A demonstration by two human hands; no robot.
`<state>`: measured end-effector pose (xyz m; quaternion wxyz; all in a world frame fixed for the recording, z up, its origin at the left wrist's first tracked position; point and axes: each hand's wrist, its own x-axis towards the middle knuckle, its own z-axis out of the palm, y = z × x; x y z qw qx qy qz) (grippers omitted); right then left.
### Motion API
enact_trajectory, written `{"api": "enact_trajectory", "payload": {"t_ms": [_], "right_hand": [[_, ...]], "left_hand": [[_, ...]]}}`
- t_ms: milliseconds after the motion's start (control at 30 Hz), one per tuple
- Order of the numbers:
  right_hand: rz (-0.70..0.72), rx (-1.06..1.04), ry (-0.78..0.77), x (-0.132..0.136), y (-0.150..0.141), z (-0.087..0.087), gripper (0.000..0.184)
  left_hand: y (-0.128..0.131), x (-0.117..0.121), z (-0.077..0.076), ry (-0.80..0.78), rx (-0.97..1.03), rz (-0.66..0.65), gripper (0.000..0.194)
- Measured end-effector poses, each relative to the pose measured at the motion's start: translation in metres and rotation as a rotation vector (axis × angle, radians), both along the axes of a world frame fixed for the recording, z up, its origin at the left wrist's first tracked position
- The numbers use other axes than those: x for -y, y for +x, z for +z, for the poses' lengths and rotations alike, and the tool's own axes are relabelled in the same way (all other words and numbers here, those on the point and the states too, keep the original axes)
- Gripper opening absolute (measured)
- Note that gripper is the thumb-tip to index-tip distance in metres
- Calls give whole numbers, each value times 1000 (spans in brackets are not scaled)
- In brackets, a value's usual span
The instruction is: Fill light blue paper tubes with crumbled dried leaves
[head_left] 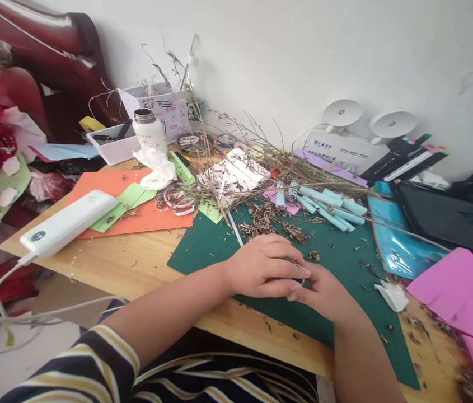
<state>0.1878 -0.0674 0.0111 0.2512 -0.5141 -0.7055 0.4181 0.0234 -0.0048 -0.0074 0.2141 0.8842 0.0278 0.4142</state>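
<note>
My left hand (267, 266) lies on the dark green cutting mat (345, 263), fingers curled and pressed together over something I cannot make out. My right hand (324, 291) meets it from the right, fingertips pinched against the left fingers. A thin pale sliver shows between them. Just beyond the hands lie crumbled dry plant bits (267, 221), a white strip (235, 228) and several pale blue paper rolls (332, 207). Long dried twigs (270, 162) stretch across the mat's far edge.
A white power bank (68, 221) with its cable sits at the left on orange paper (135, 204). A white flask (149, 131), crumpled tissue (158, 168), boxes, pink paper (463, 296), a blue sheet (396, 240) and a dark tablet (450, 218) crowd the wooden table (135, 263).
</note>
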Motion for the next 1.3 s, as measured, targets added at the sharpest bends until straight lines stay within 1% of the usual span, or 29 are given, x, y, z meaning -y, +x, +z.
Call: {"api": "enact_trajectory", "payload": {"t_ms": [67, 133, 167, 233, 267, 300, 333, 367, 433, 467, 500, 567, 633, 733, 833, 900, 1033, 1133, 1233, 1300], "right_hand": [[136, -24, -63, -7, 15, 3, 60], [237, -25, -131, -20, 28, 10, 63], [236, -5, -149, -29, 31, 14, 61], [128, 94, -119, -50, 27, 24, 52], [81, 187, -97, -62, 18, 29, 46], [82, 292, -72, -72, 6, 34, 40], [117, 401, -32, -82, -8, 38, 36], [181, 521, 13, -91, -24, 42, 32], [295, 804, 69, -104, -57, 46, 29], [321, 915, 111, -109, -71, 47, 30], [342, 996, 141, -114, -83, 46, 31], [358, 1057, 153, -120, -100, 41, 29], [360, 1067, 126, -125, -107, 34, 25], [337, 1070, 84, -127, -106, 23, 19], [300, 1062, 39, -128, -100, 21, 15], [288, 1043, 14, -128, -92, 27, 15], [262, 987, 4, -131, -71, 46, 21], [228, 926, -5, -130, -57, 57, 19], [196, 828, -69, -126, -52, 63, 16], [171, 795, -78, -124, -51, 63, 16]], "left_hand": [[0, 1, -3, -16, -40, 1, 27], [0, 3, -5, -9, -54, 2, 29], [0, 3, -6, 1, -52, 8, 30], [0, 5, -7, 26, -32, 29, 32], [0, 5, -7, 34, -24, 41, 32], [0, 5, -7, 38, -18, 52, 34], [0, 5, -7, 39, -19, 60, 35], [0, 5, -7, 36, -23, 65, 36], [0, 4, -7, 29, -35, 63, 37], [0, 3, -8, 26, -33, 55, 36], [0, 3, -8, 24, -23, 46, 35], [-1, 2, -9, 23, 9, 30, 32], [0, 2, -10, 22, 29, 15, 31], [1, 3, -10, 23, 33, -3, 30], [3, 4, -10, 25, 30, 4, 31], [4, 4, -10, 24, 6, 21, 31], [3, 6, -9, 3, -70, 39, 32], [3, 7, -7, -9, -119, 35, 33], [3, 6, -6, -8, -112, 31, 34], [2, 6, -6, -7, -87, 30, 34]]}}
